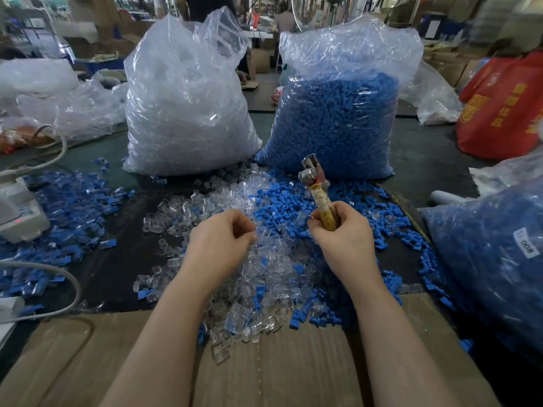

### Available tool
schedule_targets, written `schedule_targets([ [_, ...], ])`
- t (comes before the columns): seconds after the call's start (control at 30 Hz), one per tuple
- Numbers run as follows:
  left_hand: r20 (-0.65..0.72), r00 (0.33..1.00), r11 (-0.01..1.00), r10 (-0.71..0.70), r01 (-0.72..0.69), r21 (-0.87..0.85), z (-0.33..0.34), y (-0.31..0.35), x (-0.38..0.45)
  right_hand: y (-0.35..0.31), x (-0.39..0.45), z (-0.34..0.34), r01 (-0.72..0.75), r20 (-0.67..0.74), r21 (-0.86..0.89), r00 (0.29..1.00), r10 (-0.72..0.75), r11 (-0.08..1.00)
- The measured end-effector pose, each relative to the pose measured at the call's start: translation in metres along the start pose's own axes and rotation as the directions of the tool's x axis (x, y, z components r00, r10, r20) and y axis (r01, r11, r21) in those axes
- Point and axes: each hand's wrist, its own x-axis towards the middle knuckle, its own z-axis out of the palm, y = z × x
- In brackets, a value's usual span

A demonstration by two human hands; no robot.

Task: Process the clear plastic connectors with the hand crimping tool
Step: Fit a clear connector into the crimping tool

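Head camera view, looking down over two bare forearms that reach out across a dark desk [117, 268].

The right hand [342, 233] is closed in a fist around the yellowish handles of a hand crimping tool [318, 190], fingers wrapped tight round them. The tool stands nearly upright, tilted a little to the left, with its metal head at the top, above the hand and in front of the blue bag.

The left hand [221, 239] hovers just above the middle of the heap, its fingers curled inward with the tips drawn towards the thumb. Whether it pinches a small clear piece there cannot be told; nothing is plainly visible in it.

Under and between both hands lies a loose heap of clear plastic connectors [264, 274], spilling from the desk's centre down onto a sheet of brown cardboard [264, 368] at the near edge. Small blue plastic parts [279, 205] are mixed into the heap and scattered to the right, and more blue pieces spread over the left side of the desk.

Behind the heap stand two tall clear plastic bags side by side: the left bag [188, 107] full of clear pieces, the right bag [338, 118] full of blue ones. Another bag of blue parts [493, 259] sits at the right edge. A red bag [505, 107] lies far right, and a pale cable [58, 277] curves at the left.
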Motion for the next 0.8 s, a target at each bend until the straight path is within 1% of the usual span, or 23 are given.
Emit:
schedule_targets([
  [0.2, -0.062, 0.998, 0.971, 0.002, -0.017, -0.237, 0.0, 0.005, -0.001, 0.001, 0.0, 0.001, 0.012, 0.034, 0.046, 0.999, -0.014, 0.999],
  [0.3, -0.039, 0.999, 0.94, 0.019, -0.031, -0.341, 0.0, 0.01, -0.003, 0.0, -0.001, 0.001, 0.018, 0.038, 0.065, 0.999, -0.02, 0.998],
  [0.4, -0.009, 0.999, 0.906, 0.034, -0.035, -0.422, -0.001, 0.014, -0.004, -0.002, -0.002, 0.002, 0.027, 0.051, 0.123, 0.998, -0.033, 0.992],
  [0.6, 0.079, 0.995, 0.77, 0.053, 0.01, -0.638, 0.0, 0.02, -0.006, -0.009, -0.007, 0.004, 0.088, 0.055, 0.236, 0.993, -0.104, 0.968],
  [0.73, 0.08, 0.994, 0.656, 0.075, 0.011, -0.755, 0.001, 0.021, -0.006, -0.013, -0.009, 0.004, 0.139, 0.069, 0.259, 0.984, -0.162, 0.956],
  [0.8, 0.069, 0.995, 0.633, 0.073, 0.007, -0.774, 0.001, 0.02, -0.005, -0.014, -0.011, 0.004, 0.152, 0.075, 0.264, 0.981, -0.177, 0.952],
])
